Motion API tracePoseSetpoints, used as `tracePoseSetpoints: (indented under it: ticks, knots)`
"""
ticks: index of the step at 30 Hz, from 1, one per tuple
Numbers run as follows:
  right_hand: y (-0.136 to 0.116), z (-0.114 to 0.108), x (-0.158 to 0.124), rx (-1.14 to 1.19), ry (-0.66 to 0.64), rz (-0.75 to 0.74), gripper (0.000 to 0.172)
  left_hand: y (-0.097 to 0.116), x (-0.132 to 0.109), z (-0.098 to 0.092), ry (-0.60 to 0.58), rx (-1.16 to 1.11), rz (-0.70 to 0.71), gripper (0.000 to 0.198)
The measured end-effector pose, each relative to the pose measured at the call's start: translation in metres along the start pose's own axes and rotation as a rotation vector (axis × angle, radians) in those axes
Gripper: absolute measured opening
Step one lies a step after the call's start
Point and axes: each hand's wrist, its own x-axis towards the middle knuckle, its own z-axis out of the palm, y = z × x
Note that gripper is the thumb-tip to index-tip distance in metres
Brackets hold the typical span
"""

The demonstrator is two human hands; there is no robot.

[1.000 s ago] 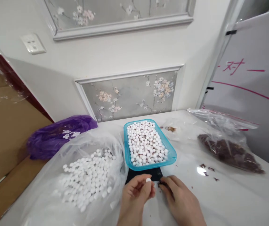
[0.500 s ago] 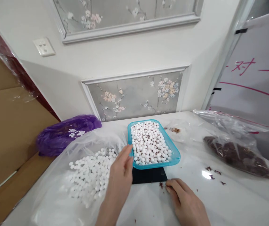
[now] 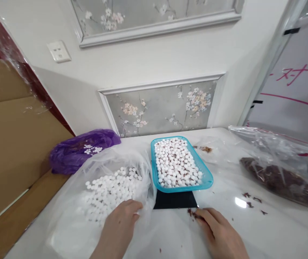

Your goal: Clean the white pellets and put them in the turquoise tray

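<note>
My left hand (image 3: 123,219) is at the near right side of a clear plastic bag (image 3: 70,230), thumb and fingers drawn together; what lies between them is hard to see. Many small white balls (image 3: 113,190) fill this bag. My right hand (image 3: 221,228) rests on the table with its fingertips closed on a dark red-brown dried flake (image 3: 196,216), beside a few similar bits. Beyond both hands, a blue plastic tray (image 3: 209,181) holds more white balls, with brown bits between them. Under its near edge shows a flat black pad (image 3: 174,201).
A purple plastic bag (image 3: 70,151) with a few white balls lies at the back left, beside a cardboard box (image 3: 13,136). At right is a zip bag of brown dried material (image 3: 280,180). Loose flakes (image 3: 249,204) dot the white table (image 3: 224,194). A panelled wall (image 3: 154,64) stands behind.
My left hand has moved from the tray's near left corner down and left to the clear bag. My right hand stays by the black pad, now with a flake visible at its fingertips.
</note>
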Motion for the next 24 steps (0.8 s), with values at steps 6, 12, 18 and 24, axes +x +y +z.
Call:
tracePoseSetpoints:
  ticks: [6, 12, 18, 24]
  knots:
    - [-0.01, -0.008, -0.002, 0.032, 0.081, -0.026, 0.042, -0.003, 0.006, -0.005, 0.031, 0.011, 0.053, 0.028]
    - [-0.012, -0.013, 0.003, 0.124, 0.066, 0.013, 0.037, 0.024, -0.002, -0.002, 0.401, -0.447, 0.084, 0.016]
    - [-0.007, -0.02, 0.016, 0.088, -0.096, -0.134, 0.037, 0.078, -0.011, 0.039, -0.033, -1.399, -0.319, 0.032]
    - [-0.02, -0.033, 0.018, 0.158, -0.1, -0.022, 0.033, 0.09, -0.005, 0.059, -0.22, -1.804, -0.539, 0.034]
